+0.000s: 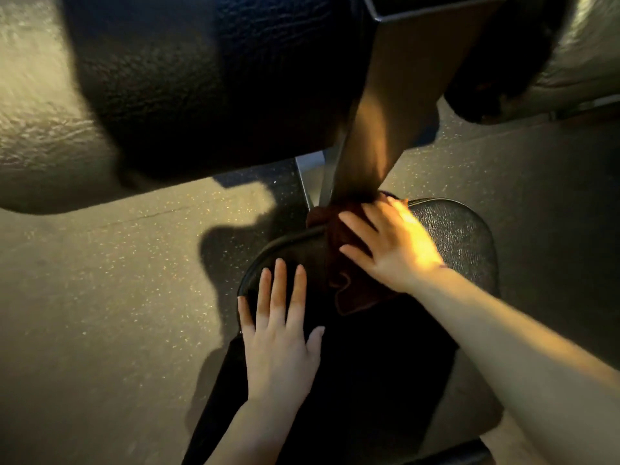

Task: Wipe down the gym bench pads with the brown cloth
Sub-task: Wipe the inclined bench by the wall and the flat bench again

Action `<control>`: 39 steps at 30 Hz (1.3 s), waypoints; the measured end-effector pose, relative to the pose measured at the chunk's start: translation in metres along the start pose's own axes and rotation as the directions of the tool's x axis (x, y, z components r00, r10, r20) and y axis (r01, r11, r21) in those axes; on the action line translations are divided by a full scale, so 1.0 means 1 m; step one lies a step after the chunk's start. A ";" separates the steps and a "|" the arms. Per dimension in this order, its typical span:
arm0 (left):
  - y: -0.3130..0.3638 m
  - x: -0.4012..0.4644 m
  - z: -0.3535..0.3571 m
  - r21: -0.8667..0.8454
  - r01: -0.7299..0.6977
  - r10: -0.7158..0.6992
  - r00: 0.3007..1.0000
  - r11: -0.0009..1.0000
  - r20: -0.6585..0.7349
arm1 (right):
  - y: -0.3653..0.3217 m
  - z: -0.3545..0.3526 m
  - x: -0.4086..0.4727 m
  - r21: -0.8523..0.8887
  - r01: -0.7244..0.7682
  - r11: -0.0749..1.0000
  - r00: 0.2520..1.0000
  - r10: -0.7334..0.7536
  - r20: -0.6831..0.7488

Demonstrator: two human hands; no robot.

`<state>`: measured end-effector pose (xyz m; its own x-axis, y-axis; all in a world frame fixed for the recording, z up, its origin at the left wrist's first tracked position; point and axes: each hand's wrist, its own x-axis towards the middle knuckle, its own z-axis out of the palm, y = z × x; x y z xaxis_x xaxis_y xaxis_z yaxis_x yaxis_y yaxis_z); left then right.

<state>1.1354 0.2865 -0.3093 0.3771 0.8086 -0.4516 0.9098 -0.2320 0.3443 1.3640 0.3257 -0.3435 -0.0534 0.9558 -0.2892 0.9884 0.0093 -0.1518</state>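
Brown cloth [349, 263] under right hand [392, 246], on seat pad [463, 236]

The brown cloth [345, 263] lies bunched and rumpled on the seat pad [459, 236], near its far end, one corner trailing over the rounded edge. The seat pad is black, grained vinyl with a piped rim. A bigger black pad [201, 78] of the same pebbled vinyl sits higher, close overhead.
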 end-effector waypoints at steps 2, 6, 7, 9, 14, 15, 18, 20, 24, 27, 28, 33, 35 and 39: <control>0.010 0.013 -0.008 0.042 -0.082 0.083 0.996 0.996 -0.040 | 0.021 -0.003 -0.006 0.027 -0.078 0.997 0.997 0.077 0.018; 0.047 0.041 -0.017 0.073 -0.276 0.265 0.955 0.958 0.131 | 0.041 -0.009 -0.022 0.073 -0.193 0.979 0.980 0.188 0.068; 0.056 0.047 -0.018 0.061 -0.322 0.307 0.934 0.945 0.182 | 0.044 -0.009 -0.025 0.072 -0.218 0.973 0.974 0.213 0.073; 0.070 0.057 -0.019 0.072 -0.317 0.283 0.912 0.946 0.298 | 0.049 -0.012 -0.029 0.093 -0.280 0.955 0.956 0.269 0.112; 0.082 0.075 -0.022 0.246 -0.320 0.132 0.814 0.915 0.566 | 0.049 -0.009 -0.036 0.079 -0.401 0.913 0.914 0.392 0.105; 0.082 0.076 -0.022 0.278 -0.330 0.110 0.799 0.902 0.592 | 0.049 -0.011 -0.037 0.105 -0.424 0.900 0.905 0.415 0.094; 0.084 0.076 -0.020 0.312 -0.319 0.065 0.785 0.895 0.616 | 0.054 -0.008 -0.048 0.188 -0.552 0.812 0.833 0.525 0.175; 0.086 0.078 -0.018 0.333 -0.314 0.049 0.788 0.889 0.614 | 0.053 -0.002 -0.062 0.262 -0.649 0.714 0.758 0.634 0.152; 0.091 0.081 -0.017 0.375 -0.297 -0.002 0.781 0.878 0.624 | 0.041 0.003 -0.094 0.278 -0.801 0.530 0.592 0.771 0.235; 0.092 0.083 -0.018 0.378 -0.286 -0.027 0.766 0.880 0.642 | 0.021 0.011 -0.131 0.279 -0.850 0.447 0.524 0.776 0.352; 0.094 0.084 -0.018 0.377 -0.285 -0.028 0.764 0.881 0.644 | 0.015 0.014 -0.142 0.281 -0.854 0.437 0.516 0.778 0.357; 0.098 0.091 -0.017 0.404 -0.291 -0.059 0.746 0.867 0.664 | 0.014 0.017 -0.145 0.256 -0.852 0.456 0.523 0.766 0.375; 0.099 0.093 -0.015 0.420 -0.287 -0.075 0.746 0.861 0.662 | 0.024 0.015 -0.134 0.258 -0.818 0.515 0.576 0.746 0.335; 0.104 0.095 -0.009 0.465 -0.272 -0.098 0.771 0.843 0.629 | 0.053 0.005 -0.107 0.274 -0.715 0.643 0.699 0.654 0.289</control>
<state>1.2637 0.3438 -0.3090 0.3109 0.3060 -0.8998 0.7445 -0.6669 0.0305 1.4209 0.2222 -0.3249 0.5676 0.5892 -0.5750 0.6351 -0.7578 -0.1495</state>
